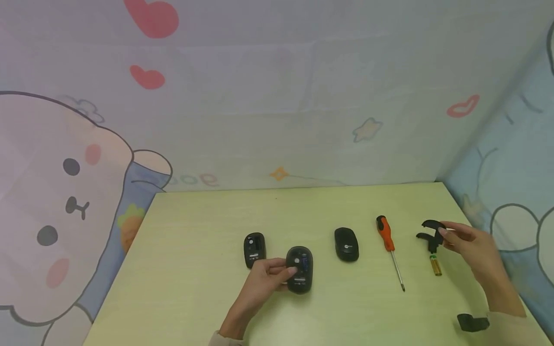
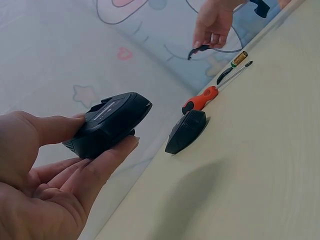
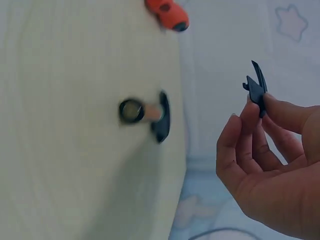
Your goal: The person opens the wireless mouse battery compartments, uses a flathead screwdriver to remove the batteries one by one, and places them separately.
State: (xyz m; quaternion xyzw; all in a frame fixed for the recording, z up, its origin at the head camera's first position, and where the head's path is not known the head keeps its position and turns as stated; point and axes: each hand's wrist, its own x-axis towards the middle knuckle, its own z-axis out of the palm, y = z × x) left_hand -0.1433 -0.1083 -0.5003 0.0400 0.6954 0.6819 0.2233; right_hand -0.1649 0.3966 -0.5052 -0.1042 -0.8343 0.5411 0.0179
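Note:
My left hand [image 1: 261,284] grips a black computer mouse [image 1: 301,283] at its side, thumb on the underside, which faces up; in the left wrist view this mouse [image 2: 117,120] is raised above the table. At the right, my right hand [image 1: 473,247] pinches a small curved black plastic cover [image 1: 433,224] between thumb and fingertips. The right wrist view shows the cover [image 3: 257,93] edge-on, with a small tab. Just below it, another curved black cover [image 1: 426,236] lies by a small gold-and-green battery [image 1: 435,265].
A second mouse [image 1: 254,247] lies underside up behind my left hand. A third mouse [image 1: 346,245] sits upright mid-table. Right of it lies an orange-handled screwdriver [image 1: 387,235], tip toward me. Another black piece [image 1: 472,323] is near my right sleeve. A printed cloth [image 1: 259,120] hangs behind the table.

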